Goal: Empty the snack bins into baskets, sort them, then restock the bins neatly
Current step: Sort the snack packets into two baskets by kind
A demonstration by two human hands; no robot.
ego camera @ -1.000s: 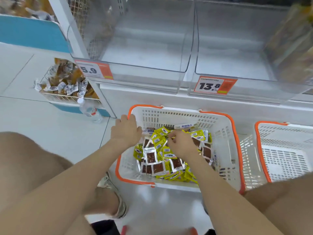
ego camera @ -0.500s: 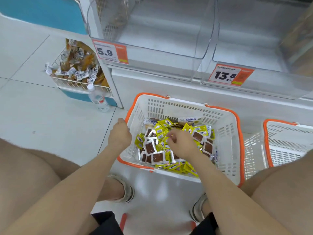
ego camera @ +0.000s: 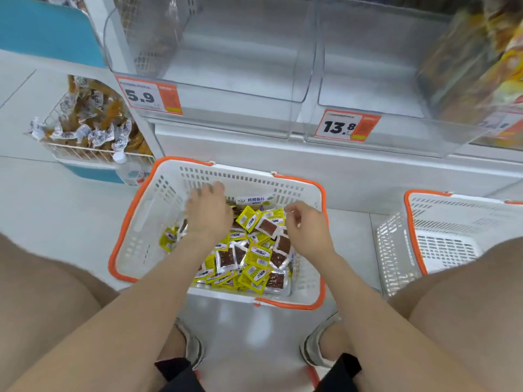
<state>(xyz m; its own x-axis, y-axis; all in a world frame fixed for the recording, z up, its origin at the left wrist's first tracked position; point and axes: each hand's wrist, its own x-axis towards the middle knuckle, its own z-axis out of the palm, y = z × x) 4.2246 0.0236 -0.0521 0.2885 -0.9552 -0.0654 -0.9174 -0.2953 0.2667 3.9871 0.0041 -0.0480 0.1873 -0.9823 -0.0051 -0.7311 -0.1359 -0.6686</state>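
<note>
White plastic basket with orange rim (ego camera: 133,222) sits on the floor between my knees, below two clear plastic bins (ego camera: 240,52), both bare inside; price tags 5.9 (ego camera: 148,94) and 13.8 (ego camera: 347,126) on their fronts. Yellow-and-silver snack sachets (ego camera: 249,261) are piled toward the basket's right and near side, one long white packet with blue print (ego camera: 254,200) lying at the far wall. Left hand (ego camera: 208,213) is palm-down over the pile's far-left part, fingers spread wide, nothing visibly clamped. Right hand (ego camera: 307,224) has fingers curled narrow near the pile's right edge; whether it pinches a sachet I can't tell. Second white basket with orange rim (ego camera: 413,222) stands to the right with no goods visible inside. My read: sorting stage, bins emptied, restock not begun. To do it well: pull the odd white packet out first and drop it in the second basket, then rake sachets flat with the left hand and pick by type with the right. Small foil packs will slide, so scoop rather than pinch; keep faces aligned for neat restocking.
</note>
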